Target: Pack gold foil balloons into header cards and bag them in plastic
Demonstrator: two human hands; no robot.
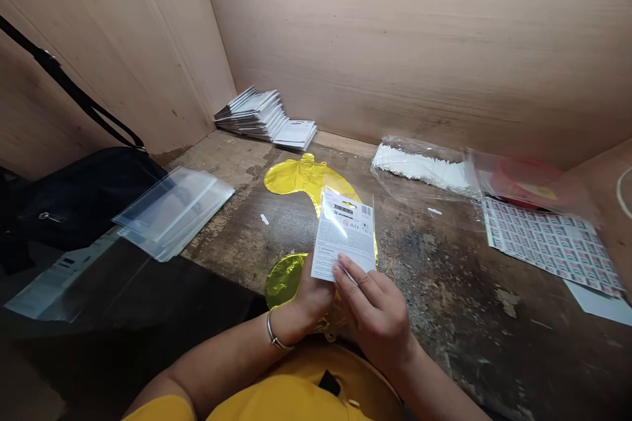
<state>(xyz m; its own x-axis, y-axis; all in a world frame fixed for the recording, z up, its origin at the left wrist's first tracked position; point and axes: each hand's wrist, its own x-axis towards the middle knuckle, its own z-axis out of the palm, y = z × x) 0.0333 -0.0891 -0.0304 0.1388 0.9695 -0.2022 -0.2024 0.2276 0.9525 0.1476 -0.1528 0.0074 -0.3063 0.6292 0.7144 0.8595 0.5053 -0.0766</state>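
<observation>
Hands hold card, left fingers hidden.

Pale wooden panels meet in a corner over there, walling in a scuffed brown worktop under soft light.

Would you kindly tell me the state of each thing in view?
Sleeved card: held, print facing up.
Right hand: fingers closed on the card.
Left hand: partly hidden behind the card; grip unclear.
Gold foil balloon: flat, uninflated.
Card stack: piled unevenly.
Clear sleeves: lying overlapped.
Clear bag: holding white pieces; seal unclear.
Sticker sheet: lying face up.
</observation>
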